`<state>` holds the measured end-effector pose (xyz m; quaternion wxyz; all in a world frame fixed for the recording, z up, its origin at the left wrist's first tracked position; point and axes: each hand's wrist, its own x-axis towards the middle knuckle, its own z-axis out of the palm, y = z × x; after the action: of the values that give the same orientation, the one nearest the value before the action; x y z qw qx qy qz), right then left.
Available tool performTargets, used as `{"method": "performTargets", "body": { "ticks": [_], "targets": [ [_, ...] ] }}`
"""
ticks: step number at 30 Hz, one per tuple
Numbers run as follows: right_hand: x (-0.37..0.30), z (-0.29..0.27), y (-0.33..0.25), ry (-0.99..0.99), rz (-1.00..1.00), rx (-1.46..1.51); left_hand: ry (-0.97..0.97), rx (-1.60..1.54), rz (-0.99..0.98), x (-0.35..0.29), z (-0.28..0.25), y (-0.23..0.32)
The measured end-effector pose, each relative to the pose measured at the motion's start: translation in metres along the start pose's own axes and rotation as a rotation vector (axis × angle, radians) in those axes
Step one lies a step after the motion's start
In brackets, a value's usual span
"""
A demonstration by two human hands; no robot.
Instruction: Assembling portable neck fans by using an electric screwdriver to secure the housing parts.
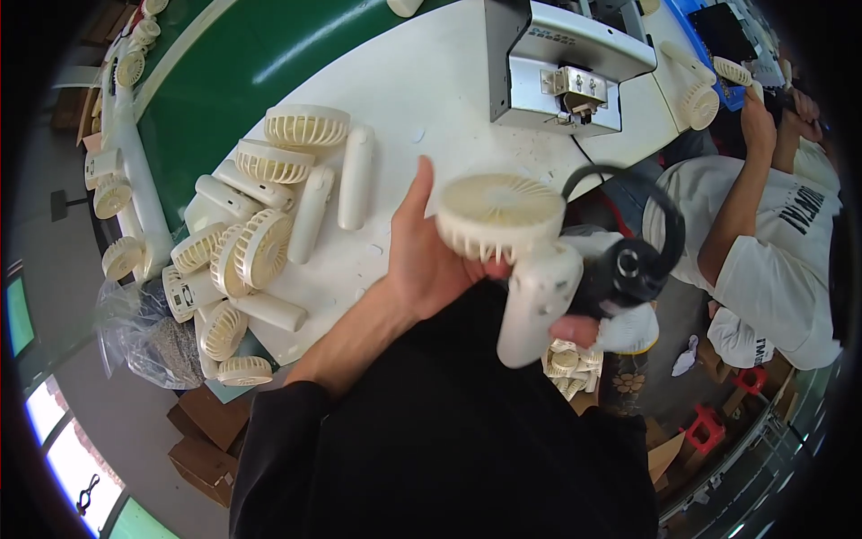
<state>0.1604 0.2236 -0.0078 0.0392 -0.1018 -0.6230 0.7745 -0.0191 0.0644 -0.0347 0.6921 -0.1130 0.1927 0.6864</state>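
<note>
A cream-white handheld fan [500,216] is raised in front of me, its round grille up and its handle [539,305] pointing down. My left hand [429,265] is at the fan's left, thumb stretched up and apart, fingers passing under the grille to the neck. My right hand [579,331], in a partly seen white glove, is closed around a black corded tool [624,274] that looks like an electric screwdriver. Its thumb shows beside the fan's handle; the tool's working end is hidden. A thick black cable loops up from the tool.
Several similar fans [260,247] and loose handle shells [356,175] lie piled on the white table [422,81] at left. A metal device [575,67] stands at the far edge. At right a co-worker's arm [750,171] reaches toward other fans. Cardboard boxes [211,440] stand on the floor.
</note>
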Motion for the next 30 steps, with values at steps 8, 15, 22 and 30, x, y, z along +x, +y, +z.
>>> {"method": "performTargets", "body": {
  "ticks": [8, 15, 22, 30],
  "targets": [
    [0.036, 0.017, -0.038, 0.141, 0.268, -0.384, -0.034, 0.148, 0.086, -0.001, 0.006, -0.031],
    [0.052, -0.044, -0.09, 0.142, -0.233, 0.026, 0.09, 0.094, -0.045, -0.004, 0.041, -0.012],
    [0.099, -0.06, -0.091, 0.029, -0.464, 0.053, 0.057, 0.058, -0.066, 0.005, 0.035, -0.019],
    [0.1, -0.055, -0.108, -0.062, -0.45, -0.105, -0.098, 0.039, -0.178, 0.011, 0.023, -0.011]
  ]
}}
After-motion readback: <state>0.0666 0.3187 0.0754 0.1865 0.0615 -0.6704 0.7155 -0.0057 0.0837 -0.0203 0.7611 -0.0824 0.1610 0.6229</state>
